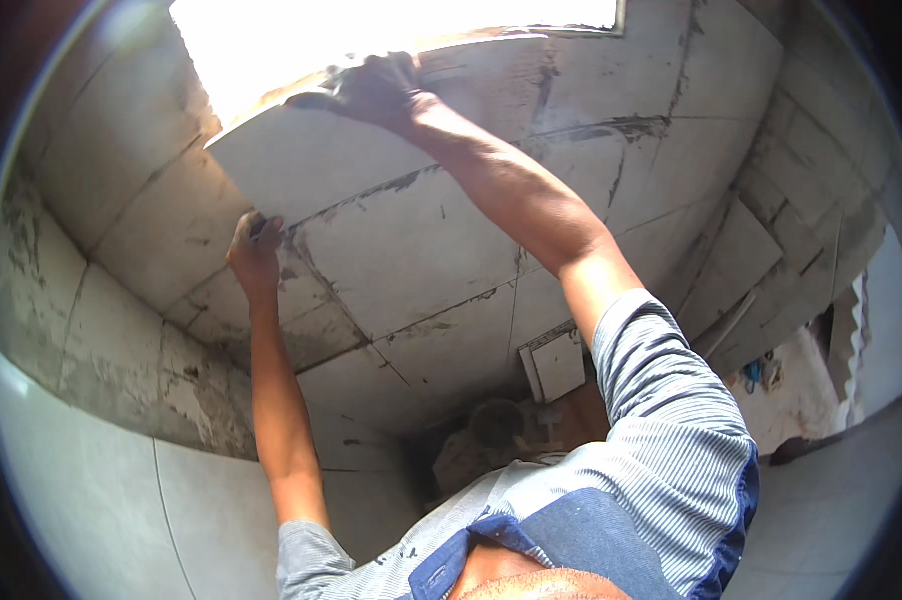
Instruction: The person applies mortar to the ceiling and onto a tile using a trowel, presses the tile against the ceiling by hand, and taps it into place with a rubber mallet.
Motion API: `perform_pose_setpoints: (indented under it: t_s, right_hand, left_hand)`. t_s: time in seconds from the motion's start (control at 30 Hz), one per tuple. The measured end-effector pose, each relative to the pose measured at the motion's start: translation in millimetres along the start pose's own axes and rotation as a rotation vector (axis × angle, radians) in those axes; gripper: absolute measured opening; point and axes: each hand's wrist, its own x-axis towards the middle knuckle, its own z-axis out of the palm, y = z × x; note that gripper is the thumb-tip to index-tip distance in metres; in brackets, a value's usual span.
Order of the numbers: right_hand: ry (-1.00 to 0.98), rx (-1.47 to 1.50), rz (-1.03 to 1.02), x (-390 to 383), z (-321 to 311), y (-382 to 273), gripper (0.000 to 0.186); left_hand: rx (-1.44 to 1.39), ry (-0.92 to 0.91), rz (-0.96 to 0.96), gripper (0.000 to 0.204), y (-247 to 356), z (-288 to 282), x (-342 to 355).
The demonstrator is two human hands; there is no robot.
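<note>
A pale grey wall tile lies against the wall just below a bright window opening. My right hand is at its upper edge, with the fingers bent over the edge and the thumb stretched to the left. Glare hides part of those fingers. At the tile's lower left corner is my left hand, its fingers curled in. Something small and dark shows at its fingertips, too unclear to name. Below, more grey tiles cover the wall, with dark smeared joints between them.
Strong light comes through the window opening above. A smeared tiled wall stands on the left. Low down near my body are a pale box-like piece and a dim round container. Tiled surfaces and a lit floor patch lie to the right.
</note>
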Motion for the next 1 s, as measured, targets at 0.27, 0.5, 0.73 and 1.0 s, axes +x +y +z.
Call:
perform_pose_setpoints:
  t_s: [0.27,0.5,0.73,1.0]
  right_hand:
    - [0.149,-0.003,-0.086,23,20,25,0.075]
    - [0.305,0.007,-0.23,31,32,36,0.06]
    - [0.635,-0.112,-0.466,17,41,65,0.034]
    - [0.761,-0.01,-0.258,-33,42,138,0.051]
  left_hand:
    - [0.089,-0.087,-0.118,0.023,16,8,6]
    - [0.158,-0.087,-0.12,0.024,8,8,8]
    - [0.151,-0.11,-0.134,0.026,-4,11,17]
    - [0.163,-0.112,-0.123,0.025,1,10,14]
